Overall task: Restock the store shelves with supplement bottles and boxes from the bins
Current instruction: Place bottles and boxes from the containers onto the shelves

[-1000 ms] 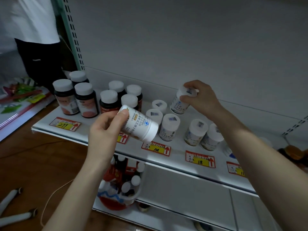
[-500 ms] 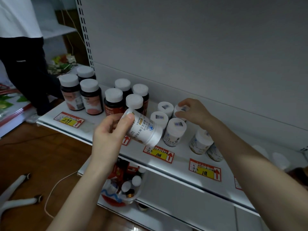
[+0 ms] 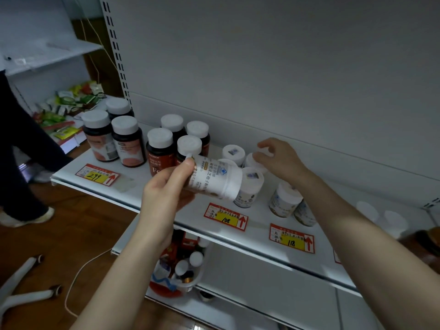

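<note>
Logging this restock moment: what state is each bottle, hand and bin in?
held white bottle, tilted, capped, in left hand.
right hand, at cap of back-row bottle; grip unclear.
dark bottles, upright, capped, shelved.
white shelf bottles, upright, capped.
bin, holding bottles.

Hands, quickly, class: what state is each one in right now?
Left hand grips a tilted white bottle.
Right hand pinches a shelved bottle by its cap.

Dark bottles (image 3: 128, 144) fill the far left of the shelf (image 3: 259, 211), white bottles (image 3: 284, 203) the middle; only the near strip at the price tags (image 3: 225, 216) is open.
</note>
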A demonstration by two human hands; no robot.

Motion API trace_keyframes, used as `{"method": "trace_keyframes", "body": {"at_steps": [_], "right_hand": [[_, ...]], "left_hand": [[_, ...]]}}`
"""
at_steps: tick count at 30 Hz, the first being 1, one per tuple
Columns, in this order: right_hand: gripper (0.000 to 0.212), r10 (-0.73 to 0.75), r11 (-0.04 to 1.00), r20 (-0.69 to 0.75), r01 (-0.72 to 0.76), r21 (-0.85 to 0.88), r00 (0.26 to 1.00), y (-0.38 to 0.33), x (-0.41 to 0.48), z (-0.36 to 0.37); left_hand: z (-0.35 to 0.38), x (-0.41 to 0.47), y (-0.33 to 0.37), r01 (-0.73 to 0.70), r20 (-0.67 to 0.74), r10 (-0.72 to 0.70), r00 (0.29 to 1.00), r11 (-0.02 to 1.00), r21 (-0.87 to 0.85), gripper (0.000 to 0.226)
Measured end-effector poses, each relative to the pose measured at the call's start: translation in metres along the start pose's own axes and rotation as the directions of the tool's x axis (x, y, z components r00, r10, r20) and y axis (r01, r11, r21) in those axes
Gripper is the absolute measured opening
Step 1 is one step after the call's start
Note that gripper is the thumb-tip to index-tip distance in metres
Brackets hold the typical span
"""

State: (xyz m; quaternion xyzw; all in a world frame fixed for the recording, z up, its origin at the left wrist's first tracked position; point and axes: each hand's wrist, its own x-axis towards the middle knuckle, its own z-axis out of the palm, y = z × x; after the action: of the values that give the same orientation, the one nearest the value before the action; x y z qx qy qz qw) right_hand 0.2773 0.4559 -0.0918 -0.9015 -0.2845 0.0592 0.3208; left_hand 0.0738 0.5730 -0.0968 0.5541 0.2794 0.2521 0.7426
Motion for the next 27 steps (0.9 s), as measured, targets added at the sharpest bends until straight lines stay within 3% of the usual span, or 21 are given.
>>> {"method": "trace_keyframes", "body": {"at_steps": [3, 6, 10, 13, 15, 19, 22, 27], "right_hand": [[0.017, -0.032, 0.976, -0.177, 0.069, 0.206, 0.984, -0.017, -0.020, -0.009], [0.025, 0.038, 0.889, -0.050, -0.011, 0.457, 0.998, -0.035, -0.046, -0.017], [0.040, 0.061, 0.837, 0.126, -0.119, 0.533, 0.990, -0.044, -0.073, -0.026], [0.026, 0.088, 0.780, 0.100, -0.131, 0.612, 0.991, -0.041, -0.085, -0.032], [0.015, 0.103, 0.725, 0.064, -0.119, 0.679, 0.993, -0.036, -0.095, -0.039], [0.013, 0.116, 0.751, 0.008, -0.093, 0.654, 0.993, -0.025, -0.112, -0.052], [0.025, 0.147, 0.820, -0.012, -0.115, 0.561, 0.989, -0.016, -0.124, -0.060], [0.023, 0.140, 0.855, 0.045, -0.144, 0.499, 0.989, 0.001, -0.137, -0.081]], "left_hand": [[0.004, -0.002, 0.004, 0.116, 0.094, -0.102, 0.990, 0.981, -0.156, 0.036], [0.009, -0.005, 0.007, 0.165, 0.162, -0.135, 0.977, 0.967, -0.194, 0.040], [0.018, -0.012, 0.007, 0.163, 0.218, -0.122, 0.968, 0.970, -0.180, 0.043], [0.022, -0.020, 0.003, 0.109, 0.276, -0.080, 0.958, 0.990, -0.091, 0.060], [0.025, -0.025, 0.000, 0.101, 0.345, -0.081, 0.935, 0.994, -0.040, 0.060], [0.035, -0.033, -0.005, 0.217, 0.455, -0.178, 0.873, 0.976, -0.035, 0.051], [0.049, -0.038, -0.013, 0.235, 0.504, -0.205, 0.839, 0.972, 0.004, 0.037], [0.075, -0.043, -0.026, 0.381, 0.553, -0.313, 0.772, 0.925, -0.007, 0.030]]}}
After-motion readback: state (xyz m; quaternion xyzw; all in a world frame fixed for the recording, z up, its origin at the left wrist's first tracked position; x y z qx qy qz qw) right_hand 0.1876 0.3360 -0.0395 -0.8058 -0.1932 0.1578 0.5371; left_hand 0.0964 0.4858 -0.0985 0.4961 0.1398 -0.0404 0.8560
